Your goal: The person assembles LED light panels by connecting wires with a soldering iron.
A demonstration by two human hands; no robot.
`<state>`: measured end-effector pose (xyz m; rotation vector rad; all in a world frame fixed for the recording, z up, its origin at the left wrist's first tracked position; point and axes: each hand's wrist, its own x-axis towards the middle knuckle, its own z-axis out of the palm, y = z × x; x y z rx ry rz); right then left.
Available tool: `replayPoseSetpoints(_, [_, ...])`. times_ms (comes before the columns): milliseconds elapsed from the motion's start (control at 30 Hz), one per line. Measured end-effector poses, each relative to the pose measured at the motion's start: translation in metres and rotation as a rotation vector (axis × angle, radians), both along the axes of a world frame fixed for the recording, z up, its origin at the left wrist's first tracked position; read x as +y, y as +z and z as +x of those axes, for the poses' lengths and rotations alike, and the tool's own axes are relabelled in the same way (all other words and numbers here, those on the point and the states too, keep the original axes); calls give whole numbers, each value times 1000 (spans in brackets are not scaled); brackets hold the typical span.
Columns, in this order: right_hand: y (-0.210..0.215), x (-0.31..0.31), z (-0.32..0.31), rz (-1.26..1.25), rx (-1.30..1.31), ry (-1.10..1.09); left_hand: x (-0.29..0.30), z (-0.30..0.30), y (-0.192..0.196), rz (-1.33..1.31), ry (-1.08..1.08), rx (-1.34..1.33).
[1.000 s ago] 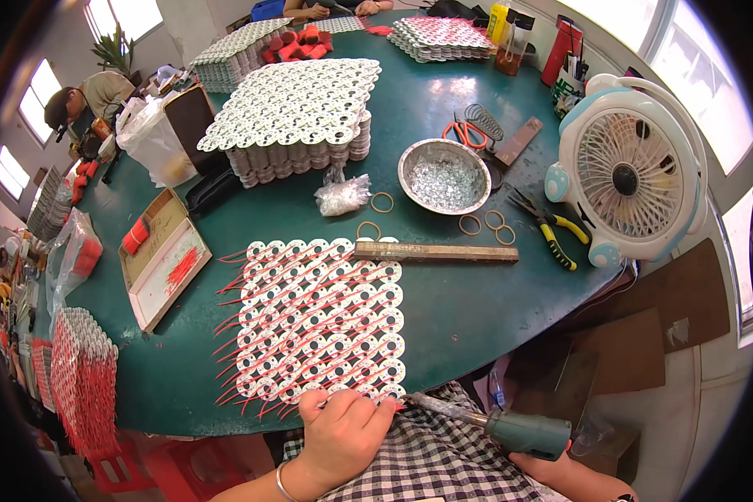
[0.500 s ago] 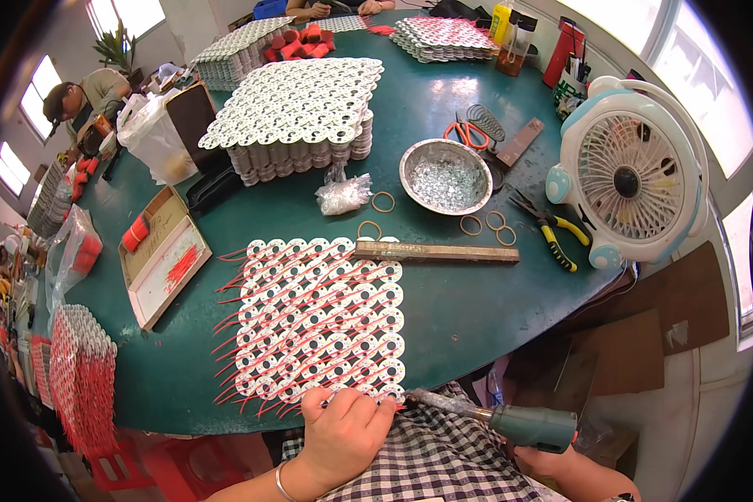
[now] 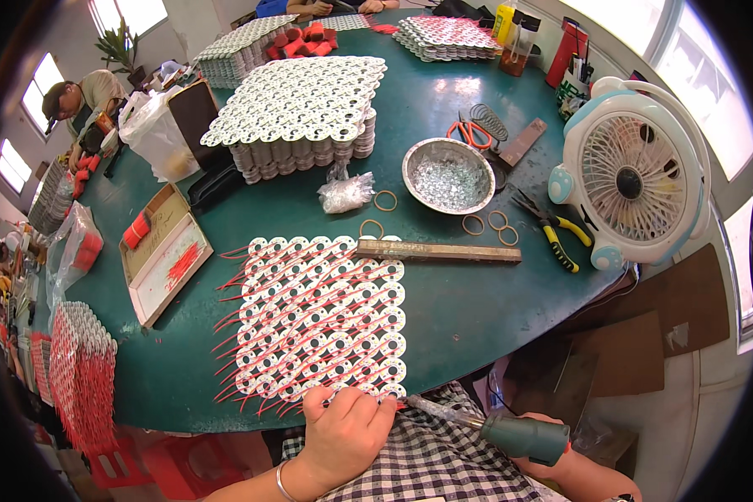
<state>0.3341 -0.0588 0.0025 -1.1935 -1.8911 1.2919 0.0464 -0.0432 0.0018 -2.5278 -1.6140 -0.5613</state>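
Observation:
A sheet of small round white circuit boards (image 3: 316, 336) lies before me, with thin red wires slanting across it and sticking out on its left. My left hand (image 3: 347, 435) rests on the sheet's near edge, its fingers bent and pressed together; whatever they pinch is hidden. My right hand (image 3: 548, 468) is wrapped around the grip of a green pistol-shaped soldering iron (image 3: 523, 437). Its metal tip reaches left to the sheet's near right corner, beside my left thumb and a red wire end. A long metal bar (image 3: 439, 251) lies across the sheet's far right corner.
Beyond the sheet are a metal bowl of silvery bits (image 3: 448, 176), pliers (image 3: 552, 230), scissors (image 3: 470, 132) and a tall stack of board sheets (image 3: 297, 113). A fan (image 3: 627, 180) stands at right, a shallow box (image 3: 163, 255) at left. Other people sit at the far side.
My right hand has risen a little and turned the soldering iron; its body sits slightly lower and farther left, its tip still by the corner. My left hand stays in place.

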Motion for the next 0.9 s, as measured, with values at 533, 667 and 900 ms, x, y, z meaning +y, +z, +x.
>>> replayPoseSetpoints(533, [-2, 15, -6, -295, 421, -189, 0, 1, 4, -6, 16, 12])
replayPoseSetpoints(667, [1, 39, -46, -438, 812, -296, 0, 3, 3, -18, 22, 17])
replayPoseSetpoints(900, [-6, 106, -132, -699, 1122, -103, -3, -4, 9, -60, 8, -90])
